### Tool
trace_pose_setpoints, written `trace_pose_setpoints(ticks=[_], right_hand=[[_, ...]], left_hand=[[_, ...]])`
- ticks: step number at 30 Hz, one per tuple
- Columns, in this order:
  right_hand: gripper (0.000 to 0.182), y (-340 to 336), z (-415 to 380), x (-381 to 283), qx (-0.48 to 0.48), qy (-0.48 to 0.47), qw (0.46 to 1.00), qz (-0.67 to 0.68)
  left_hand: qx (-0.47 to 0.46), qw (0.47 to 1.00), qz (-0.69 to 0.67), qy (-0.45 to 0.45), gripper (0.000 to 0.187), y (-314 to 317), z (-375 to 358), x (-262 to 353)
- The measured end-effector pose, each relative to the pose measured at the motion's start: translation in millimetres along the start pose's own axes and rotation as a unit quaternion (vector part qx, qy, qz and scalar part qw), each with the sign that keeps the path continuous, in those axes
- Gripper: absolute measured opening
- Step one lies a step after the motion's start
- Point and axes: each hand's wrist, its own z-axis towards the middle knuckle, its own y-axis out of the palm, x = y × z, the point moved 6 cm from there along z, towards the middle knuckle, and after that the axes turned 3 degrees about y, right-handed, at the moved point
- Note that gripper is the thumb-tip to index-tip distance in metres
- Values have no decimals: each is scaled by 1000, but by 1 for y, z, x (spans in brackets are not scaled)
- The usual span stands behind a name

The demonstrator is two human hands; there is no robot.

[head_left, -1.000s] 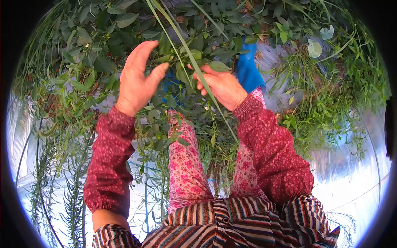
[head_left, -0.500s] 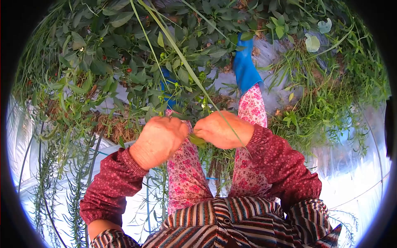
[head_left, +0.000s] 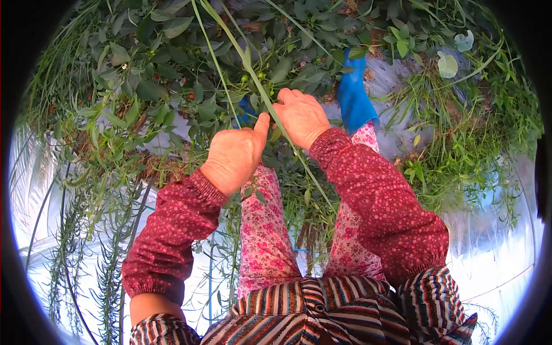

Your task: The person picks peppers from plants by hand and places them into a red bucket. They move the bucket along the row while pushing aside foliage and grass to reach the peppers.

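Observation:
My left hand (head_left: 234, 154) is closed, its fingers curled under and one digit pointing up at the pepper-like plants (head_left: 190, 80). What it holds, if anything, is hidden. To its upper right, my right hand (head_left: 302, 118) reaches into the leaves with its fingers bent inward. Its fingertips are partly hidden, and I cannot make out what is in them. A long green grass blade (head_left: 253, 75) slants down between the camera and my hands. Small round green fruits (head_left: 261, 75) show just above my fingers. A small red fruit (head_left: 191, 96) is farther left among the leaves.
My blue boot (head_left: 353, 95) stands on pale plastic sheeting (head_left: 385, 86); the other boot (head_left: 246, 109) is mostly behind leaves. Weeds and grass (head_left: 431, 126) grow thickly to the right. Narrow-leaved stems (head_left: 109, 247) hang at the lower left, over bright sheeting.
Both hands have moved up from over my legs into the plants, the right one farther. The yellow-green thing seen between them before is no longer plainly visible there.

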Motion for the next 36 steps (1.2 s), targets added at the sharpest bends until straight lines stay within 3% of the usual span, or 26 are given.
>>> trace_pose_setpoints(ticks=[1,3,4,5,7,8,13,15,16,17,19,20,21,22,23,24,25,27,28,29,31,33,34,36], right_hand=[[22,-1,-6,2,-22,9,1000,5],[23,-2,-19,1,-83,82,981,156],[24,0,-24,0,-113,113,964,212],[25,2,-28,-1,-140,143,942,268],[31,12,-32,-2,-119,180,908,359],[33,14,-32,-2,-134,199,897,371],[40,14,-40,-14,-193,231,894,332],[42,13,-58,-41,-256,149,825,481],[44,17,-69,-46,-259,139,821,489],[38,21,-79,-47,-261,140,774,559],[24,-2,-87,-40,-274,195,639,692],[17,-1,-89,-27,-250,208,581,746],[15,-6,-86,-8,-212,216,576,759],[14,-12,-83,15,-169,234,556,779],[16,-18,-79,38,-124,247,554,785],[17,-27,-74,56,-85,263,569,774],[19,-24,-62,98,-1,314,648,694],[18,-9,-48,118,24,328,674,662],[20,9,-39,124,14,304,713,631],[21,23,-29,125,6,277,751,599],[21,40,-16,110,-65,298,790,532],[17,63,-2,101,-72,277,862,418],[17,66,2,99,-67,272,863,421],[22,51,6,77,-61,268,732,623]], left_hand=[[2,1000,-1,3,63,3,4,-1],[18,1000,-6,7,63,0,12,-2],[-22,999,-26,-3,50,2,17,-6],[-19,999,-27,2,50,5,20,-10],[-78,995,-10,54,35,20,21,-14],[-51,997,5,63,24,16,19,-15],[-49,997,36,48,18,9,14,-14],[-73,994,61,-53,14,7,15,-43],[9,998,17,-61,13,-8,11,-51],[91,993,-28,-67,11,-26,6,-60],[149,974,-168,-19,13,-33,1,-82],[169,964,-207,-4,15,-26,2,-98],[170,964,-204,-4,15,-27,1,-102],[118,921,-362,-80,12,-18,3,-112],[62,845,-509,-153,10,-5,2,-118],[53,833,-530,-151,14,-1,3,-126],[53,834,-528,-149,14,-4,2,-127],[145,762,-598,-201,22,-13,-8,-136],[109,800,-561,-185,26,-17,-5,-133],[111,801,-558,-186,26,-17,-5,-133],[89,781,-599,-149,24,-12,1,-125],[97,771,-613,-146,22,-13,-1,-121],[99,777,-603,-150,20,-15,-3,-119],[65,799,-580,-142,15,-17,-9,-119]])
